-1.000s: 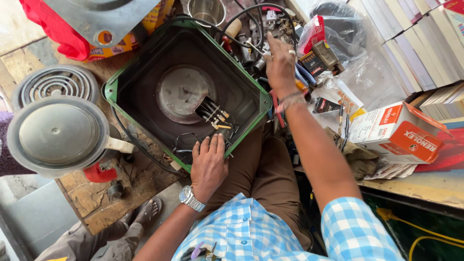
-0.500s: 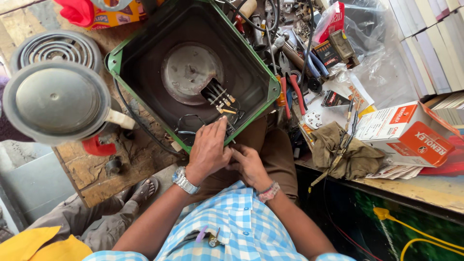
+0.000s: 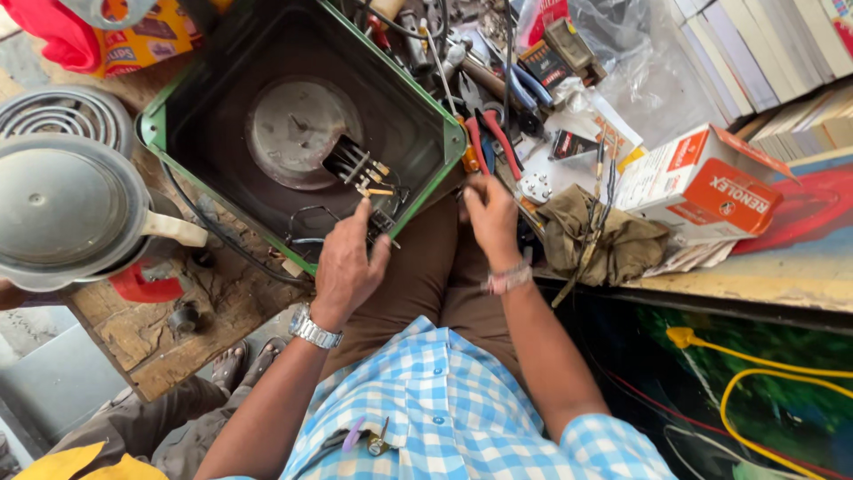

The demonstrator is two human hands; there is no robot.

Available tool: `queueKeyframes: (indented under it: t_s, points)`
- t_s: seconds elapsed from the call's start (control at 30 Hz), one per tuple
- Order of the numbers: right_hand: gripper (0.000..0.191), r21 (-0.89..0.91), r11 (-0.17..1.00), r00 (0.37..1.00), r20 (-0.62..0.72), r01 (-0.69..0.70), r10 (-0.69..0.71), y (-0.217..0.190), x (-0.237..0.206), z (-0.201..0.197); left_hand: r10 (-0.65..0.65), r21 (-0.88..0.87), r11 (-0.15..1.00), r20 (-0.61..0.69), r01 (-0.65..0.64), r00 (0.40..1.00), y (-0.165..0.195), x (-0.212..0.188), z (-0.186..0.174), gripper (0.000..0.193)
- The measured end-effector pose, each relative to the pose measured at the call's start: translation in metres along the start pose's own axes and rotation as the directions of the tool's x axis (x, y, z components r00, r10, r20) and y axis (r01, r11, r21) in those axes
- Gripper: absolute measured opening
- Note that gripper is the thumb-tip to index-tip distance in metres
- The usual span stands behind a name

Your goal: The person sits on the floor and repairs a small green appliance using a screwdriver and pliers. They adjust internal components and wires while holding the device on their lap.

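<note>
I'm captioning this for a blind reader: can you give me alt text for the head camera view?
Seen from above, a seated person's left hand touches wires inside an opened green metal casing, while the right hand reaches toward red-handled pliers on a cluttered bench. A lidded pot sits to the left, an orange and white box to the right.

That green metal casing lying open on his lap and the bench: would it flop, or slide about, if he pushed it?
The green metal casing looks like rigid sheet metal, so it likely keeps its shape. It seems to rest partly on the wooden bench, so it might tip. The left hand at its edge probably steadies it. Its loose wires would flop.
</note>
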State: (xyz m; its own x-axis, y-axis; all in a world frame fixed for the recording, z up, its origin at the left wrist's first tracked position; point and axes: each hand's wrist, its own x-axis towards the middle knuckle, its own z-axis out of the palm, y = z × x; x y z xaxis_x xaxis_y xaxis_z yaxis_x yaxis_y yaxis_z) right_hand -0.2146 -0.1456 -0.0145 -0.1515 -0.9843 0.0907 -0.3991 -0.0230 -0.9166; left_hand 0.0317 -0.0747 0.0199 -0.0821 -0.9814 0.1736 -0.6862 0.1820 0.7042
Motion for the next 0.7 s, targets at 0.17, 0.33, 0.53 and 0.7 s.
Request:
queueKeyframes:
  t_s: [0.17,0.33,0.53,0.7]
  points:
    - [0.029,0.128,0.974,0.980,-0.103,0.185,-0.172,0.001,-0.015,0.018,0.033,-0.054,0.998,-0.184,-0.044,0.982,-0.006,-0.005,0.007,0.050]
    - [0.022,0.484,0.666,0.823,0.361,-0.567,0.438,0.010,-0.095,0.060,-0.017,-0.011,1.000,-0.115,0.015,0.993,-0.019,-0.004,0.016,0.055]
    - [0.024,0.485,0.460,0.664,0.610,-0.744,0.432,0.012,-0.094,0.076,-0.051,-0.068,0.997,-0.111,0.043,0.992,-0.018,-0.006,0.012,0.055]
    - [0.023,0.514,0.448,0.678,0.617,-0.732,0.400,0.004,-0.093,0.087,-0.061,-0.081,0.995,-0.138,0.051,0.989,-0.017,-0.006,0.007,0.055]
